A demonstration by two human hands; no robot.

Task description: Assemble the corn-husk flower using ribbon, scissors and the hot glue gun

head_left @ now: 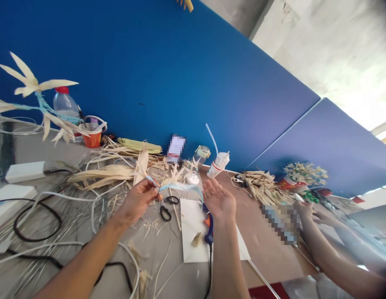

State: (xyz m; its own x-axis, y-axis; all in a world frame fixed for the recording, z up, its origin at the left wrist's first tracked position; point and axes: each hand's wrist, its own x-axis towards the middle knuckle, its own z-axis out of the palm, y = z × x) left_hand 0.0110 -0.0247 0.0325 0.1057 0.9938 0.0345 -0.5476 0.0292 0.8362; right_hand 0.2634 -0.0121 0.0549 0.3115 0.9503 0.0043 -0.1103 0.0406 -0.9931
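On the left I see an orange cup near the surface's back edge. Mid-surface, my left hand pinches a blue-wrapped stem, a pale-blue strip running right. Black-handled scissors lie just beside. My right hand is open, palm up, near the strip's far end; contact, I can't tell.

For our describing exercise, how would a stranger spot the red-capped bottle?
Follow the blue partition to the picture's left. Just left of the orange cup, partly behind pale husk petals, stands the clear bottle; its red cap sets it apart from the open cup.
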